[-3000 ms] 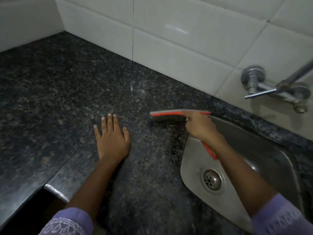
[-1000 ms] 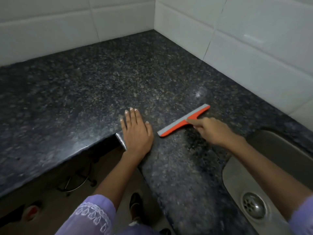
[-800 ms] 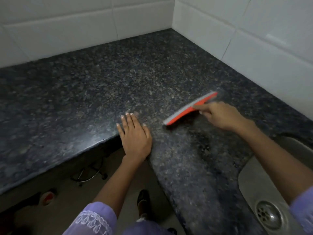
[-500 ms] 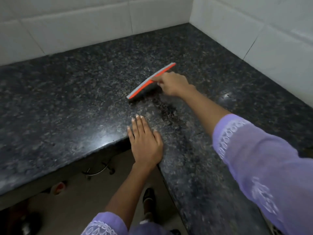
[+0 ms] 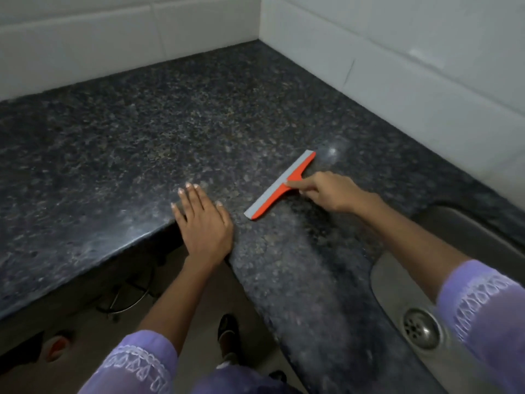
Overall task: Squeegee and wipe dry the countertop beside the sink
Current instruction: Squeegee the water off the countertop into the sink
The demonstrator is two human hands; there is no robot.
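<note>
The right hand (image 5: 331, 191), gripping the squeegee (image 5: 279, 185), had pulled it back toward the sink (image 5: 466, 240) for another stroke, while the left hand (image 5: 203, 223) stayed flat on the countertop (image 5: 142, 132).

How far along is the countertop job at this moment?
Done: cannot tell; the countertop shows only glare patches. In hand: the right hand grips the squeegee, blade on the stone left of the sink, while the left hand rests flat at the inner corner edge. Left: wiping dry; no cloth is in view.

A home kitchen. A steel sink (image 5: 466, 251) sits in the granite countertop (image 5: 170, 123) (white wall tiles (image 5: 426, 52) behind the sink).
</note>
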